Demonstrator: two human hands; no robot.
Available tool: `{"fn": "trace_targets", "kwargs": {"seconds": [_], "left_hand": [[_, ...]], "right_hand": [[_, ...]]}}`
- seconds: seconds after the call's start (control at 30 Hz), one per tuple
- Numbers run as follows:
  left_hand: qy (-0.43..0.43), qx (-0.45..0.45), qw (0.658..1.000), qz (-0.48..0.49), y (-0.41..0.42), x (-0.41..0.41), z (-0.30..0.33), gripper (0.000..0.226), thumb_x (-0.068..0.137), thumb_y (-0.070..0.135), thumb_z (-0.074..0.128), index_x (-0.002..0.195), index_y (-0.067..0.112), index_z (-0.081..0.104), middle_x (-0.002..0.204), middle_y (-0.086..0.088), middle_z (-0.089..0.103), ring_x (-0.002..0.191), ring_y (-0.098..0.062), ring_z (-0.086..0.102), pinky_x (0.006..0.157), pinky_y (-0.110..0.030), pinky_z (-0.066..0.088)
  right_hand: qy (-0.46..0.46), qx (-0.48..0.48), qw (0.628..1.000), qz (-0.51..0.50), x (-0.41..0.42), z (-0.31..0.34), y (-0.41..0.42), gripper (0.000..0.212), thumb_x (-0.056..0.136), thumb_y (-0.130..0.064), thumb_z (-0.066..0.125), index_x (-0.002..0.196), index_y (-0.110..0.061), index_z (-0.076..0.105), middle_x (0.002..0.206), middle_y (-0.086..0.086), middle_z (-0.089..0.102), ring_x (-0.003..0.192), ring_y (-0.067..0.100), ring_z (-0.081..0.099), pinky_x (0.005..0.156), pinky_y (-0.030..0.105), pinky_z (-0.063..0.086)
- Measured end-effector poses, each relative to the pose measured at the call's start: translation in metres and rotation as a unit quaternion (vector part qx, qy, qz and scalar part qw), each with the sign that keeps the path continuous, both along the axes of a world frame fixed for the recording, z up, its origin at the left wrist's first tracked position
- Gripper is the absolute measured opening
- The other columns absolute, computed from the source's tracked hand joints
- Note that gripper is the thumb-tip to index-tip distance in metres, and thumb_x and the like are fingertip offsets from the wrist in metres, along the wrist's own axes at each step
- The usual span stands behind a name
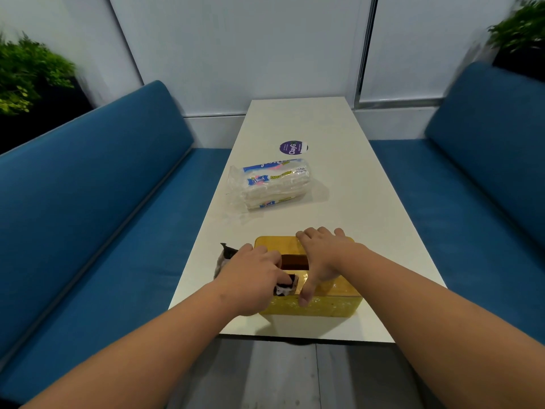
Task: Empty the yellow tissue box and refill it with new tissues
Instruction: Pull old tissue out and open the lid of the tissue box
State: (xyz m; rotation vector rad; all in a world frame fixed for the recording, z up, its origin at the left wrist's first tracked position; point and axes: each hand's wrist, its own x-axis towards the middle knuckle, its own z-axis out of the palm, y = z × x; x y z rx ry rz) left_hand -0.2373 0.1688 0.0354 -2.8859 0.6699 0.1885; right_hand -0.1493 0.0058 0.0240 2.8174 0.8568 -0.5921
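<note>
Two hands on yellow tissue box — left hand pinches tissue, right hand flat.

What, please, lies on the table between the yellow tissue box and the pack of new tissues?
In the head view, only bare white table separates the yellow tissue box from the pack of new tissues.

Left hand pinches, fingers curled; right hand lies spread.

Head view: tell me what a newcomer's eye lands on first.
The shiny yellow tissue box at the white table's near edge, with the right hand spread over its lid and the left hand pinching a crumpled tissue at the slot. Beyond it lies a clear plastic pack of paper towels.
</note>
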Motion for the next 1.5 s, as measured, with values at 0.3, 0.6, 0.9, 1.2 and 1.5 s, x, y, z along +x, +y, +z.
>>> {"fn": "trace_targets", "kwargs": {"seconds": [0.3, 0.6, 0.9, 1.2, 1.5], "left_hand": [[-0.011, -0.017, 1.000, -0.010, -0.007, 0.001, -0.007, 0.037, 0.098, 0.028, 0.045, 0.131, 0.042, 0.054, 0.114, 0.003, 0.050, 0.100, -0.020, 0.044, 0.079, -0.035, 0.025], [-0.004, -0.019, 1.000, 0.024, 0.005, -0.016, -0.009, 0.040, 0.098, 0.027, 0.041, 0.135, 0.039, 0.050, 0.114, 0.001, 0.049, 0.097, -0.020, 0.044, 0.077, -0.035, 0.028], [0.004, -0.034, 0.997, 0.073, 0.016, -0.010, -0.010, 0.043, 0.099, 0.025, 0.039, 0.138, 0.040, 0.049, 0.119, 0.003, 0.050, 0.099, -0.019, 0.045, 0.083, -0.034, 0.034], [-0.032, -0.008, 0.994, 0.100, 0.039, 0.047, -0.011, 0.045, 0.099, 0.023, 0.044, 0.138, 0.045, 0.047, 0.126, 0.004, 0.052, 0.104, -0.020, 0.047, 0.087, -0.035, 0.037], [-0.055, -0.017, 0.998, 0.030, 0.012, 0.070, -0.013, 0.039, 0.100, 0.034, 0.046, 0.138, 0.043, 0.048, 0.121, 0.002, 0.052, 0.105, -0.020, 0.045, 0.085, -0.034, 0.033]], "right_hand": [[0.005, -0.004, 1.000, -0.004, -0.001, 0.000, 0.001, 0.149, 0.034, -0.082, 0.074, 0.152, -0.021, 0.007, 0.155, 0.002, 0.022, 0.139, 0.027, 0.023, 0.111, 0.053, 0.023], [0.002, -0.001, 1.000, 0.001, -0.001, 0.001, 0.000, 0.147, 0.035, -0.083, 0.073, 0.152, -0.021, 0.009, 0.155, 0.003, 0.023, 0.138, 0.028, 0.025, 0.110, 0.053, 0.025], [0.009, 0.000, 1.000, -0.004, -0.002, 0.002, 0.001, 0.144, 0.037, -0.082, 0.074, 0.151, -0.021, 0.011, 0.154, 0.002, 0.024, 0.138, 0.027, 0.026, 0.110, 0.053, 0.024], [0.013, -0.002, 1.000, -0.005, -0.001, 0.003, 0.001, 0.146, 0.037, -0.081, 0.075, 0.152, -0.021, 0.009, 0.155, 0.002, 0.022, 0.139, 0.027, 0.023, 0.110, 0.052, 0.023], [0.011, -0.004, 1.000, -0.006, -0.001, 0.002, 0.002, 0.144, 0.037, -0.081, 0.075, 0.151, -0.022, 0.010, 0.153, 0.001, 0.025, 0.137, 0.026, 0.025, 0.110, 0.051, 0.024]]}}
